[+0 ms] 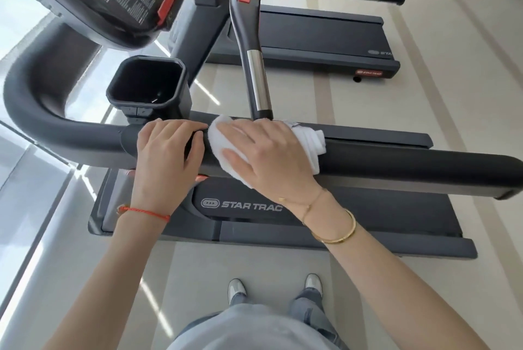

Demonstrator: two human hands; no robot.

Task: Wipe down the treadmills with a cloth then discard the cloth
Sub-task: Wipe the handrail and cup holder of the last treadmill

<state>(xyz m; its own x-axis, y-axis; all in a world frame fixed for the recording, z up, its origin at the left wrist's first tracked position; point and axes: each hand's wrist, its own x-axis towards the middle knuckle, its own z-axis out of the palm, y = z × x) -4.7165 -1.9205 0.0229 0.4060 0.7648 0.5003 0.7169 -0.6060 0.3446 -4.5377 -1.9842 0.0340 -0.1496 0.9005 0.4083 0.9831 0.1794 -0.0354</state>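
A pale tiled floor [283,262] runs under the scene, and bright light falls across a glossy strip of it along the left edge. The near treadmill [368,216] lies with its long axis across the view, left to right, marked STAR TRAC on its motor cover. At upper left its console [107,1] tilts into view, with a green button and a red one. Below it sits a black cup holder [147,83], a square well with only a small thin thing at its bottom, too dark to name. The padded side handrail [396,165] curves round at the left and then runs straight to the right, pointing at the right edge.

The left hand [167,151] rests on this rail, its fingers [181,126] curled over the top and gripping it; a red string bracelet [144,212] circles the wrist. Just beside it, touching, the white cloth [226,140] is draped over the rail, a bunched end sticking out to the right. The right hand [266,151] presses it flat with straight, spread fingers; a gold bangle [336,233] and a fine chain sit on the wrist. A pulse grip bar [254,66] with a steel band rises behind the cloth. Farther back a second treadmill [325,35] lies parallel. At the bottom, light sneakers [236,288] stand on the floor.
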